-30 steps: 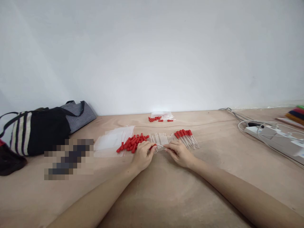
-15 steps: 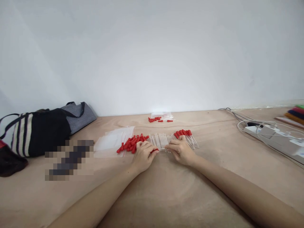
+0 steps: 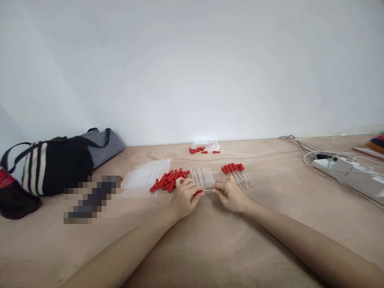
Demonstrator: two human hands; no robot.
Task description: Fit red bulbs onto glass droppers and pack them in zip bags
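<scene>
My left hand point(image 3: 187, 197) is closed around a red rubber bulb point(image 3: 198, 193), its open end facing right. My right hand point(image 3: 228, 193) pinches a thin clear glass dropper tube point(image 3: 207, 191), held level between the two hands. The tube's left end meets the bulb; how far it sits inside I cannot tell. Just beyond my hands, several clear tubes point(image 3: 204, 176) lie side by side in a row. A heap of loose red bulbs point(image 3: 172, 179) is by my left hand. Past my right hand lie several droppers with red bulbs on their tubes point(image 3: 238, 170).
Clear plastic bags point(image 3: 141, 178) lie left of the heap. More red bulbs point(image 3: 196, 150) and a small bag point(image 3: 207, 144) are near the wall. A black striped bag point(image 3: 63, 166) and a dark bottle point(image 3: 18, 198) stand left. A white power strip point(image 3: 348, 176) with cables is at right.
The hands stay close together, with the bulb and tube still between them. The tube now lies more level and shows more plainly. The whole view has shifted slightly.
</scene>
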